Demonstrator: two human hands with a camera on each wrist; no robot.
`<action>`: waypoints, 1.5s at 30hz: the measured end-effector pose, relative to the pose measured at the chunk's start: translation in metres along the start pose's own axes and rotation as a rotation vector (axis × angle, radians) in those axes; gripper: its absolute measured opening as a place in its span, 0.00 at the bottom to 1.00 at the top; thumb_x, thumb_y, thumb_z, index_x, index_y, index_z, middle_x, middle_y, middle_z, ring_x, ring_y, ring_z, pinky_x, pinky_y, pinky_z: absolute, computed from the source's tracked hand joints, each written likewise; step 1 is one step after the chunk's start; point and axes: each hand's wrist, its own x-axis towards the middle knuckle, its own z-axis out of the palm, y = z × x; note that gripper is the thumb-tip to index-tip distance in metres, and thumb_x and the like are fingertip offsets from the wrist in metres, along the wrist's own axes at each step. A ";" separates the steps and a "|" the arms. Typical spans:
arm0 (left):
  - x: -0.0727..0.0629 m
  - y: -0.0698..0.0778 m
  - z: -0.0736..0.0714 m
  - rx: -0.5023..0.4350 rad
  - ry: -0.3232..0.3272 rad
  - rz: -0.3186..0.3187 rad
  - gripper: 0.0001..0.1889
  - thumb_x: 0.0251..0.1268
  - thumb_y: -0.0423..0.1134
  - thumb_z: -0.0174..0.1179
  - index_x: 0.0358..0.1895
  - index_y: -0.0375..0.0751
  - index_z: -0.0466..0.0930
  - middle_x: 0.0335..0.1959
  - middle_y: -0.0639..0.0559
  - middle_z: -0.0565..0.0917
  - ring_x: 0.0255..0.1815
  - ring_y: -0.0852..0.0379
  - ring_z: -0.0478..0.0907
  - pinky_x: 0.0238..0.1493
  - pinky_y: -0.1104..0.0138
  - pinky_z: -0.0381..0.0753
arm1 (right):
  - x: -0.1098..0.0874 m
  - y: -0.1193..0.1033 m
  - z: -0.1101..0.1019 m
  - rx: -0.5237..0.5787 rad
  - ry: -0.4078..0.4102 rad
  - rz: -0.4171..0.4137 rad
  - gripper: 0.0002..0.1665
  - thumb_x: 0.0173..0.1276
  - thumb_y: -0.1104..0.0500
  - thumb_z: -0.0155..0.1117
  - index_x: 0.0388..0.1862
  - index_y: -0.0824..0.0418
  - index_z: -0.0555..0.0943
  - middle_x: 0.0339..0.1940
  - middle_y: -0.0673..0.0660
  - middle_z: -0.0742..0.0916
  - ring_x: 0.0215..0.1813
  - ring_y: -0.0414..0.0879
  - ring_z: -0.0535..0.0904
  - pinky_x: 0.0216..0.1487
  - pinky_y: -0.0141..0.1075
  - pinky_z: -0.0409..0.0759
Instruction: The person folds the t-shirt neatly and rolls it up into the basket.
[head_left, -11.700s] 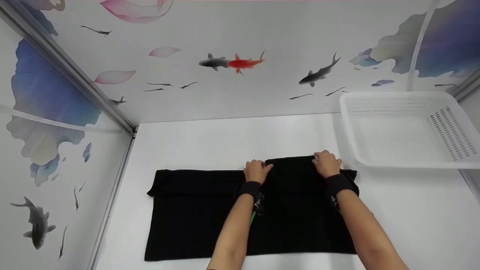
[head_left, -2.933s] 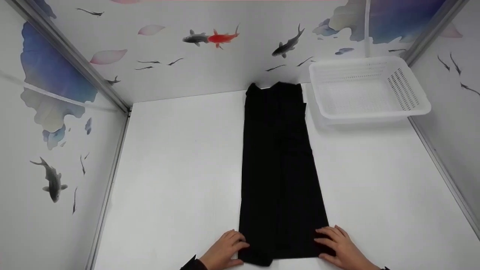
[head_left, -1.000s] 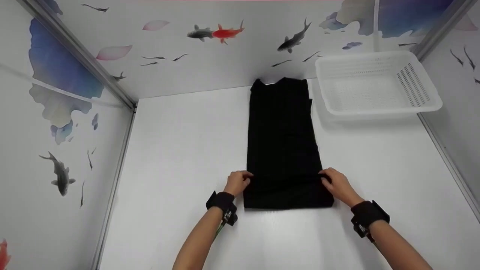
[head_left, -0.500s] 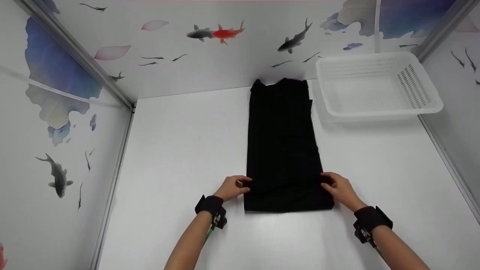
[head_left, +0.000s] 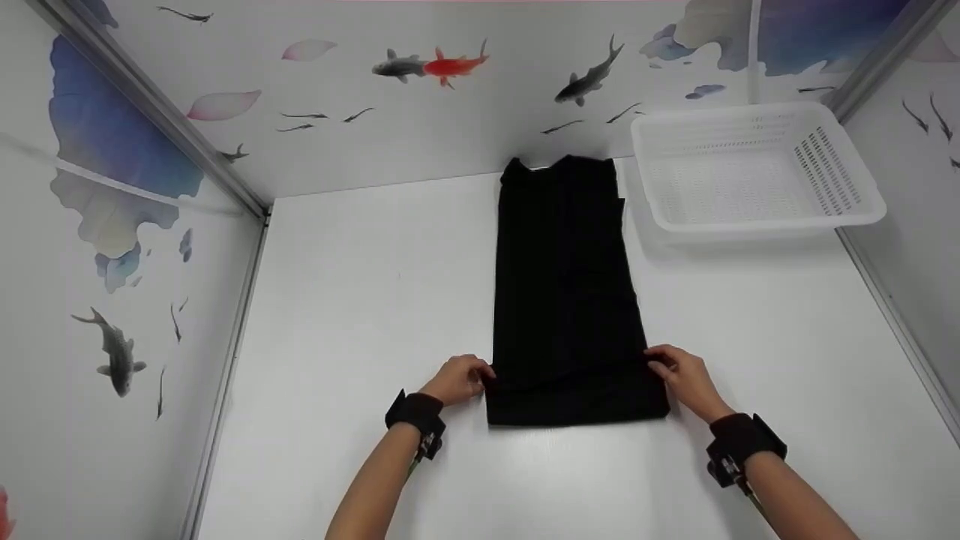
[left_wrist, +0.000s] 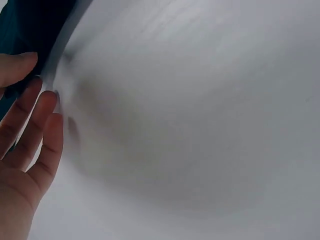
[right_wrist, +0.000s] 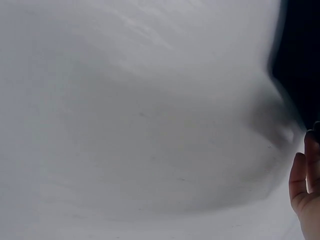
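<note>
A long black garment point(head_left: 562, 285) lies folded lengthwise on the white table, with a notch at its far end. Its near end is folded over into a band. My left hand point(head_left: 455, 380) pinches the garment's left edge beside this band. In the left wrist view, the thumb point(left_wrist: 19, 69) lies over the dark cloth and the fingers point(left_wrist: 37, 125) bend at its border. Opposite, my right hand point(head_left: 686, 379) pinches the right edge between thumb and forefinger. The right wrist view shows only part of that hand point(right_wrist: 307, 185), at the cloth's edge.
A white plastic basket point(head_left: 757, 225) with perforated sides stands at the back right, close to the garment's far end. Printed walls enclose the white tabletop point(head_left: 360, 300) at the back, left and right. Each wrist wears a black strap point(head_left: 742, 439) with a small device.
The garment was turned lengthwise, and its near end was folded toward the far end. In the last second both hands have shifted slightly toward the near end, the left also outward.
</note>
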 end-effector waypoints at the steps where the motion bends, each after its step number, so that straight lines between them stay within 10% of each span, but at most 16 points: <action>1: 0.000 -0.001 0.001 0.030 0.003 0.021 0.14 0.50 0.17 0.59 0.41 0.29 0.84 0.35 0.41 0.81 0.35 0.46 0.78 0.40 0.62 0.77 | 0.000 0.000 0.000 0.003 0.001 0.001 0.10 0.66 0.71 0.63 0.46 0.70 0.82 0.38 0.61 0.85 0.36 0.47 0.79 0.37 0.33 0.76; 9: 0.000 -0.003 0.002 0.151 0.071 0.110 0.09 0.57 0.21 0.60 0.40 0.29 0.84 0.34 0.40 0.82 0.37 0.45 0.80 0.43 0.59 0.79 | 0.000 0.000 0.000 -0.002 0.004 -0.007 0.10 0.66 0.71 0.63 0.45 0.71 0.82 0.39 0.63 0.86 0.36 0.48 0.79 0.37 0.34 0.75; 17: 0.001 0.000 -0.011 0.022 0.060 -0.009 0.10 0.69 0.32 0.58 0.35 0.28 0.86 0.33 0.40 0.85 0.34 0.46 0.81 0.37 0.61 0.79 | 0.001 0.000 -0.003 0.014 0.010 -0.003 0.09 0.66 0.73 0.61 0.44 0.70 0.83 0.41 0.64 0.87 0.38 0.48 0.79 0.38 0.31 0.75; 31: 0.011 -0.003 0.011 -0.132 0.227 -0.168 0.07 0.66 0.26 0.58 0.42 0.27 0.83 0.37 0.39 0.86 0.37 0.45 0.82 0.38 0.64 0.80 | 0.008 0.000 0.008 -0.007 0.016 0.101 0.11 0.65 0.71 0.64 0.45 0.75 0.80 0.39 0.68 0.84 0.42 0.60 0.80 0.45 0.44 0.76; 38: 0.004 0.001 0.019 -0.025 0.366 -0.077 0.04 0.65 0.27 0.61 0.40 0.32 0.83 0.36 0.43 0.84 0.39 0.46 0.80 0.42 0.60 0.79 | -0.003 -0.004 0.007 -0.107 0.114 -0.013 0.11 0.63 0.72 0.65 0.44 0.74 0.78 0.38 0.67 0.80 0.39 0.60 0.78 0.41 0.51 0.75; 45: -0.023 0.025 0.037 0.226 0.538 0.214 0.04 0.56 0.31 0.70 0.33 0.39 0.85 0.34 0.50 0.81 0.37 0.54 0.76 0.38 0.65 0.76 | -0.036 -0.004 0.012 -0.224 0.321 -0.444 0.18 0.44 0.79 0.74 0.33 0.66 0.81 0.35 0.60 0.82 0.37 0.54 0.77 0.35 0.42 0.72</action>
